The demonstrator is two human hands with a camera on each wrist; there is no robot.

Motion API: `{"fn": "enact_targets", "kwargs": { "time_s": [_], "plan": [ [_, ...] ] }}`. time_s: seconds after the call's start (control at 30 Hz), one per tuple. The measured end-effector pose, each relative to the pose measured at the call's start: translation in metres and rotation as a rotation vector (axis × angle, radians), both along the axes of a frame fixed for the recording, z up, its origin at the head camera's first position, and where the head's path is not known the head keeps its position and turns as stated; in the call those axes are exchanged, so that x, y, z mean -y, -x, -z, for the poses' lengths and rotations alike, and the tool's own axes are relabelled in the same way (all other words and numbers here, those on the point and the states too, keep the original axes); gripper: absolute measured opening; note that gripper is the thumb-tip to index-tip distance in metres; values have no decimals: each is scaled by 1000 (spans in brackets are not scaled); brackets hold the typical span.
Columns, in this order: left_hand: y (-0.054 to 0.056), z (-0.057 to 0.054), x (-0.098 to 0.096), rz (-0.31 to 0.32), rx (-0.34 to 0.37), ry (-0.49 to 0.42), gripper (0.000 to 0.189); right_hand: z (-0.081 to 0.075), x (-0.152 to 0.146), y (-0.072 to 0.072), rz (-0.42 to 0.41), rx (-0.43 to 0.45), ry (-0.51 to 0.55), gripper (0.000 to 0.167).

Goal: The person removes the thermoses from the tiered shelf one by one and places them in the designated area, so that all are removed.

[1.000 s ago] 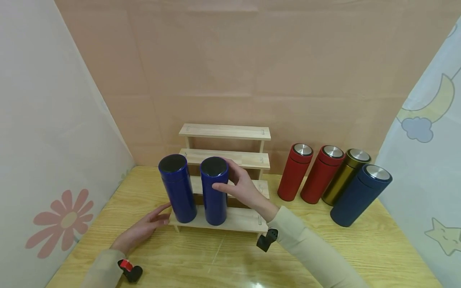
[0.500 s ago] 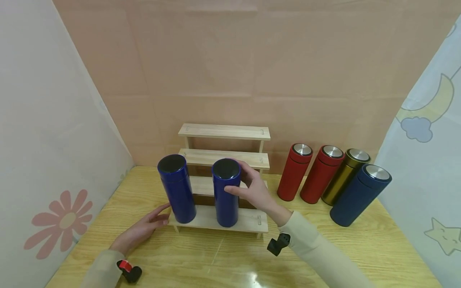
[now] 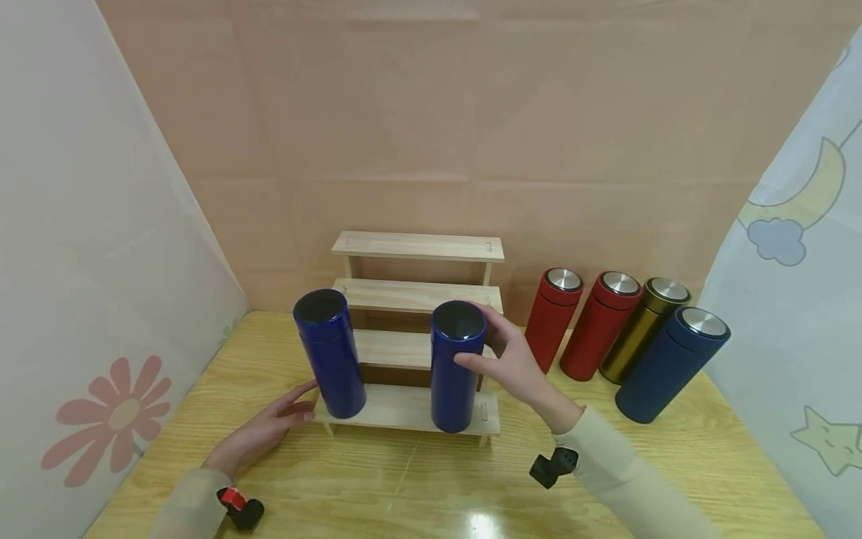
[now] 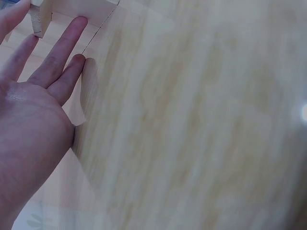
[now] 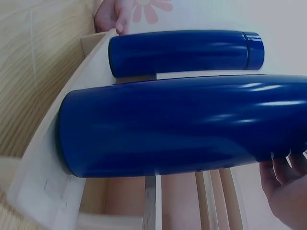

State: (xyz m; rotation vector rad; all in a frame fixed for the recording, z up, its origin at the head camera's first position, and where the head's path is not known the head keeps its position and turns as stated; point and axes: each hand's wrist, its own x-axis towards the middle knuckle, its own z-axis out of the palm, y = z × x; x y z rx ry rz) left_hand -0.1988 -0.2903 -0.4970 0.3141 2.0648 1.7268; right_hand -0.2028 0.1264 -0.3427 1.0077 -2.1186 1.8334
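My right hand (image 3: 510, 361) grips a glossy blue thermos flask (image 3: 455, 397) near its top, thumb in front and fingers behind. The flask stands upright over the right part of the lowest step of a wooden tiered stand (image 3: 397, 408). In the right wrist view its base (image 5: 72, 136) is right at that step's surface. A second blue thermos flask (image 3: 331, 367) stands on the left end of the same step. My left hand (image 3: 268, 427) has its fingers extended, fingertips at the stand's left end; the left wrist view shows the fingertips (image 4: 79, 24) against the wood.
To the right of the stand, on the wood-grain table (image 3: 337, 479), are two red flasks (image 3: 552, 318) (image 3: 599, 329), a gold flask (image 3: 636, 337) and a dark blue flask (image 3: 670, 367). Patterned sheets hang at both sides and a beige sheet (image 3: 404, 112) behind.
My right hand has moved the blue thermos flask rightward along the lowest step, away from the other blue flask. My left hand has stayed at the stand's left end.
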Motion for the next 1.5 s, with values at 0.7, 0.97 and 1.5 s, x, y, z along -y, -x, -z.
{"fn": "enact_targets", "kwargs": {
  "time_s": [0.7,0.97,1.5],
  "plan": [
    [1,-1,0,-2,18,-16,70,-1,-85,-5,225,-26,95,57],
    [1,2,0,3,11,-18,68,-6,-118,-10,328,-1,107,54],
    [1,3,2,8,-3,-7,68,5,-176,-9,613,45,-16,52]
  ]
}}
